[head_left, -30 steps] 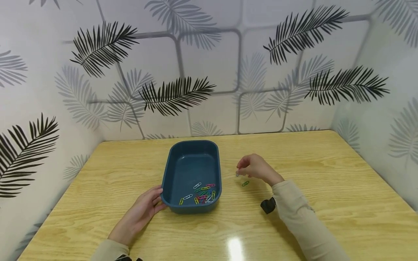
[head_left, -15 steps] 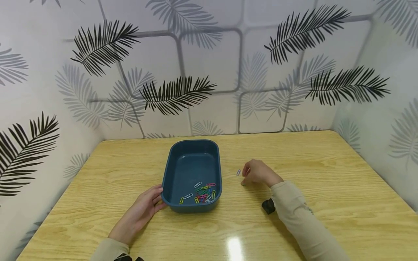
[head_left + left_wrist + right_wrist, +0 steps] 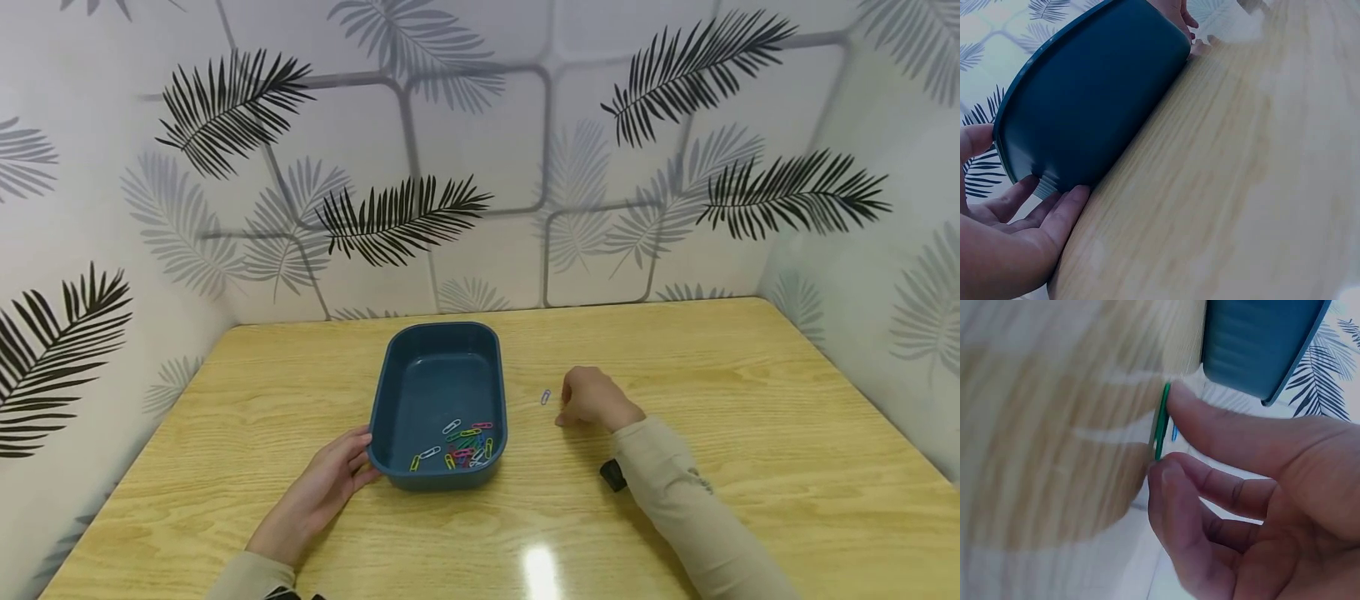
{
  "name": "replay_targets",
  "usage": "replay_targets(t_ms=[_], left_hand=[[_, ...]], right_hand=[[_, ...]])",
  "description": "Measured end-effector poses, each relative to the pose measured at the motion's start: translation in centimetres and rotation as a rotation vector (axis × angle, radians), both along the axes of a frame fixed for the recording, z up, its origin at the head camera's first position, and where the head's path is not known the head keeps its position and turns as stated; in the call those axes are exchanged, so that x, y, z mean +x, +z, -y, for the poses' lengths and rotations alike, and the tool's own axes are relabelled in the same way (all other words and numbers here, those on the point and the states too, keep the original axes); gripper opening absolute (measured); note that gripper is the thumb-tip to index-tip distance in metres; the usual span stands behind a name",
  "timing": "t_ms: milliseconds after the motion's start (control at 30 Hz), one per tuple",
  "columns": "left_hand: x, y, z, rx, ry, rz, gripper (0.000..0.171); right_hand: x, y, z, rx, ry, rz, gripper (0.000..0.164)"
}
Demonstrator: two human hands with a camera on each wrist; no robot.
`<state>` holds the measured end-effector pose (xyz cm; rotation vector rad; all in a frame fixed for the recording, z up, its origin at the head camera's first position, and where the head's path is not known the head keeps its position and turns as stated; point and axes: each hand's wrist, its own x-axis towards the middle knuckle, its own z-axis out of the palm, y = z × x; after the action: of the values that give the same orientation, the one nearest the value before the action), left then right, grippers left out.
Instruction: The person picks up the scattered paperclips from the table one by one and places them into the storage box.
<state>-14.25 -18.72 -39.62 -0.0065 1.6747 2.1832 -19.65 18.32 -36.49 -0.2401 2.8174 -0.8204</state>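
My left hand (image 3: 327,479) holds the near left corner of a dark blue plastic tray (image 3: 381,379). In the left wrist view the thumb touches the tray's rim while other fingers lie against its outer wall (image 3: 1091,100). To the right of the tray, my right hand (image 3: 595,397) is low over the table. Its thumb and fingertip pinch a green paper clip (image 3: 1162,422) by its ends, close to the wood; the head view hides this clip. A bluish-purple paper clip (image 3: 545,397) lies on the table between that hand and the tray.
Several coloured paper clips (image 3: 470,432) lie inside the tray at its near end. The wooden table (image 3: 300,367) meets a leaf-patterned wall (image 3: 480,250) at the back. A black wrist device (image 3: 612,475) sits at the right sleeve.
My right hand has let go of the bluish-purple clip, leaving it on the table, and moved slightly right and nearer to the green clip, which it now pinches. The left hand keeps still.
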Motion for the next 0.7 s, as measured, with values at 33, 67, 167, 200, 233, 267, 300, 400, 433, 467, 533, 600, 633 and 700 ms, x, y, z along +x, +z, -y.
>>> replay_targets(t_ms=[33,67,167,200,233,267,300,400,433,467,533,600,633,700], left_hand=[[0.01,0.0,0.02,0.001,-0.001,-0.001,0.046],[0.02,0.01,0.03,0.002,-0.002,-0.002,0.046],[0.05,0.04,0.05,0.004,-0.003,-0.003,0.046],[0.06,0.05,0.05,0.004,-0.003,-0.003,0.047],[0.07,0.04,0.05,0.004,-0.002,-0.002,0.047],[0.08,0.04,0.05,0.004,-0.001,-0.001,0.047],[0.08,0.04,0.05,0.003,0.0,0.0,0.047],[0.07,0.05,0.02,0.002,0.0,0.003,0.049],[0.07,0.05,0.02,0.002,0.0,0.004,0.049],[0.06,0.06,0.0,0.002,0.001,0.005,0.05],[0.05,0.04,-0.01,0.001,0.002,0.004,0.049],[0.06,0.01,0.01,0.002,0.001,-0.001,0.048],[0.05,-0.01,0.0,0.004,0.004,-0.001,0.048],[0.06,-0.03,0.01,0.007,0.007,-0.004,0.047]], right_hand=[[0.12,0.12,0.14,0.005,-0.004,-0.004,0.021],[0.2,0.15,0.23,0.01,-0.005,-0.013,0.021],[0.57,0.42,0.59,0.026,-0.017,-0.025,0.02],[0.65,0.45,0.66,0.032,-0.019,-0.032,0.02],[0.7,0.47,0.71,0.038,-0.018,-0.039,0.019],[0.66,0.4,0.69,0.039,-0.012,-0.045,0.019],[0.59,0.32,0.67,0.035,-0.006,-0.048,0.019],[0.23,0.02,0.6,0.018,0.014,-0.057,0.019],[0.12,-0.06,0.59,0.011,0.024,-0.062,0.019],[0.03,-0.12,0.59,0.002,0.035,-0.07,0.02],[-0.03,-0.15,0.64,-0.019,0.053,-0.085,0.021],[-0.1,-0.2,0.65,-0.042,0.065,-0.099,0.021],[-0.17,-0.23,0.63,-0.049,0.07,-0.104,0.02],[-0.3,-0.33,0.53,-0.068,0.084,-0.108,0.017]])
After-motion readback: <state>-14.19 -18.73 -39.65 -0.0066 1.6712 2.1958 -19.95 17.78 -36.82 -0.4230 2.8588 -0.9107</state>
